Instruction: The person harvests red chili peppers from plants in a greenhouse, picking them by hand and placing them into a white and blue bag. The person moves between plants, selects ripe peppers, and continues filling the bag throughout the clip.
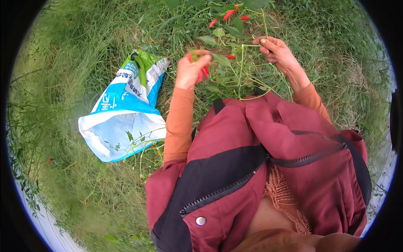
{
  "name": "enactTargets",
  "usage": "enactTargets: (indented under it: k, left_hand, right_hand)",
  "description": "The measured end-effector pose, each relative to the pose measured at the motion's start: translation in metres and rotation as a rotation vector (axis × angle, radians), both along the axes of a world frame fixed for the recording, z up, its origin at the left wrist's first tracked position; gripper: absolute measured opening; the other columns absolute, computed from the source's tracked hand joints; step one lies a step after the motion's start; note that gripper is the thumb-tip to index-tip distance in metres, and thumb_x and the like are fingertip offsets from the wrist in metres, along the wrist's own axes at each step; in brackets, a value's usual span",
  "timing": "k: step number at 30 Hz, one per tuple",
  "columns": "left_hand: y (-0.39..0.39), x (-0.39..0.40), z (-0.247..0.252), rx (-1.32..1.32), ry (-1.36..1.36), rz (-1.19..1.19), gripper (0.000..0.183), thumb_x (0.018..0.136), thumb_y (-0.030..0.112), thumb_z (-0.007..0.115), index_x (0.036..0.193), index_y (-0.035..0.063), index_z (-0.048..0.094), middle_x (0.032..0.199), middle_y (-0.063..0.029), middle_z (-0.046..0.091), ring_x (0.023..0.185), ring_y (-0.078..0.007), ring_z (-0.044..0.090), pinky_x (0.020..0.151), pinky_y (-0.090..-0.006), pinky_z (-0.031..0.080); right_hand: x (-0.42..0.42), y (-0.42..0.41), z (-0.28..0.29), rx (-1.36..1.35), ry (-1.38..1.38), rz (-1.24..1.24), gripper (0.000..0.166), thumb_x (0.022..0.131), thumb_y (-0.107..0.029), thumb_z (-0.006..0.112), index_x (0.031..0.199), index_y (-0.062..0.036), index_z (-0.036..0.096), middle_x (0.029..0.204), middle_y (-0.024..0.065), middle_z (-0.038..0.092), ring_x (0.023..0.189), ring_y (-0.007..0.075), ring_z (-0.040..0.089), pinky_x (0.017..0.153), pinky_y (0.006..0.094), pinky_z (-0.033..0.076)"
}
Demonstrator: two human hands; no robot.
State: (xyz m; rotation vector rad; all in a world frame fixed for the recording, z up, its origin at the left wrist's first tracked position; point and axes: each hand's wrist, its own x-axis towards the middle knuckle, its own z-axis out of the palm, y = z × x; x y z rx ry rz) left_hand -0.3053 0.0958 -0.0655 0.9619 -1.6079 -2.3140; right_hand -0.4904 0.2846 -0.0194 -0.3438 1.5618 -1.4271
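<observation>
Several picked red chili peppers [204,73] show between the curled fingers of my left hand [190,67], with a bit of green at the top. On the other side of the chili plant [241,66], my right hand [277,52] pinches a green stem between thumb and fingers. Red chilies [230,13] hang on the plant above, and a single red chili [231,56] sits lower among the leaves, between my hands. Thin branches of the plant reach down to the front of my maroon jacket.
An open plastic sack [126,104], blue, white and green with printed writing, lies on the grass left of my left arm, its mouth towards me. Chili stems [141,154] cross its rim. Grass [63,78] and weeds surround me. Pale sheeting [47,226] edges the lower left.
</observation>
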Motion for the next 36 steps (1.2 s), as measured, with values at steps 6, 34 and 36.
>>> enactTargets:
  k: [6,34,36]
  left_hand:
    - [0.033,-0.034,-0.008,-0.476,0.041,-0.337,0.029,0.071,0.027,0.063,0.082,0.0004,0.057,0.068,-0.0090,0.058,0.061,-0.0190,0.052,0.061,-0.0313,0.042]
    - [0.058,0.009,-0.027,-0.073,0.120,0.226,0.027,0.070,0.021,0.068,0.085,0.0040,0.053,0.064,-0.0017,0.054,0.049,-0.0089,0.049,0.040,-0.0238,0.038]
    - [0.049,0.037,-0.026,-0.004,0.014,0.062,0.027,0.070,0.024,0.068,0.080,0.0044,0.053,0.064,-0.0021,0.053,0.047,-0.0088,0.046,0.040,-0.0240,0.037]
  right_hand:
    - [0.007,-0.006,0.000,-0.008,-0.076,0.025,0.019,0.087,-0.019,0.045,0.093,-0.0030,0.054,0.056,-0.0069,0.038,0.040,-0.0009,0.023,0.035,0.0136,0.018]
    - [0.062,-0.037,-0.023,0.252,0.074,0.374,0.022,0.082,-0.027,0.054,0.088,-0.0058,0.056,0.055,-0.0090,0.037,0.040,-0.0001,0.024,0.036,0.0147,0.017]
    - [0.044,-0.031,-0.032,0.240,0.014,0.278,0.021,0.082,-0.027,0.053,0.082,-0.0069,0.056,0.052,-0.0094,0.035,0.039,-0.0002,0.023,0.034,0.0146,0.016]
